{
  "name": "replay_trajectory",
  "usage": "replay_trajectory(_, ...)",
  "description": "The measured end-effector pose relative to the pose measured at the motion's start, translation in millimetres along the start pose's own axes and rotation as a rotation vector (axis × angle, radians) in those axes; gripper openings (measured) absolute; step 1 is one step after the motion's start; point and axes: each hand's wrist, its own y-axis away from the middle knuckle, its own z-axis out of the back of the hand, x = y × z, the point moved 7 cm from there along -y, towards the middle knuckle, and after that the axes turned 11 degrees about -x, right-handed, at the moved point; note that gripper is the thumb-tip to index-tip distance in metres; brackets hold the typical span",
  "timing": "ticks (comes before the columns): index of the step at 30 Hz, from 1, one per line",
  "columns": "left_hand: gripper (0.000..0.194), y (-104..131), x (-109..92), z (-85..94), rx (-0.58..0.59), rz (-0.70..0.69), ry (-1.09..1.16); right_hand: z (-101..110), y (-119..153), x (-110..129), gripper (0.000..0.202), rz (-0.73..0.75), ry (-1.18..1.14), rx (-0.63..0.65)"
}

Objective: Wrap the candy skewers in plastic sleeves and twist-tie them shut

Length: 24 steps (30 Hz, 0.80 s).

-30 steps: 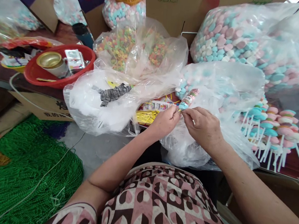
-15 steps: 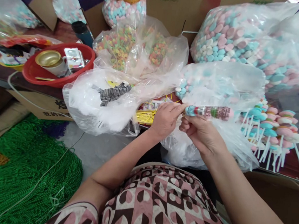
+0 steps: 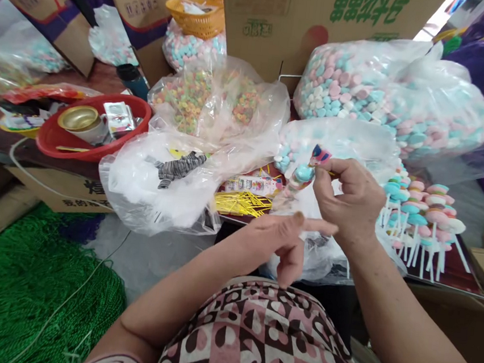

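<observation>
My right hand pinches the gathered, colourful end of a clear wrapper. The wrapped marshmallow candy hangs tilted from it, blue at the top and pale pink lower down, its lower part blurred. Just below and to the left is my left hand, its index finger stretched out towards my right wrist and the other fingers loosely bent, with nothing seen in it. Beyond my left hand lie yellow twist ties and a stack of printed wrappers. Marshmallow skewers on white sticks lie to the right.
A large bag of marshmallows stands at the back right, beside a bag of ring-shaped sweets. A white plastic bag holds a grey striped bundle. Further left are a red basin and a dark bottle.
The hands were together at the wrapped candy, held level. Now my left hand is off it and lower, and the candy hangs from my right hand. The view has tilted up.
</observation>
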Motion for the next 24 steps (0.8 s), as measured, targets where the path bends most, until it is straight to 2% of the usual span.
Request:
replay_trajectory(2,0.084,-18,15,6.0,0.022,0.098,0.150,4,3,12,0.011,0.070,0.001,0.022)
replay_trajectory(4,0.088,-39,18,22.7,-0.068,0.084,0.212,4,11,19,0.010,0.069,-0.051,0.099)
replay_trajectory(6,0.085,-51,9,36.2,-0.145,0.031,0.215,0,25,21,0.011,0.010,-0.118,0.221)
replay_trajectory(8,0.081,-51,-8,42.4,-0.194,-0.060,0.173,-6,38,16,0.012,-0.091,-0.170,0.338)
replay_trajectory(10,0.078,-43,-27,40.7,-0.201,-0.162,0.077,-10,46,6,0.010,-0.218,-0.209,0.397)
replay_trajectory(12,0.074,-34,-35,35.1,-0.187,-0.212,-0.087,-9,46,-5,0.006,-0.345,-0.244,0.365)
replay_trajectory(14,0.071,-30,-28,29.8,-0.154,-0.185,-0.250,-4,42,-12,0.006,-0.444,-0.282,0.286)
replay_trajectory(16,0.073,-33,-14,29.0,-0.139,-0.135,-0.316,2,39,-12,0.008,-0.492,-0.332,0.224)
replay_trajectory(19,0.072,-40,-4,35.8,-0.223,-0.162,-0.292,3,45,-3,0.006,-0.516,-0.416,0.273)
replay_trajectory(22,0.046,-40,-8,34.8,-0.233,-0.237,-0.259,0,62,-4,0.010,-0.636,-0.536,0.362)
replay_trajectory(24,0.030,-37,-11,24.7,-0.136,-0.272,-0.276,2,74,-10,0.015,-0.776,-0.674,0.374)
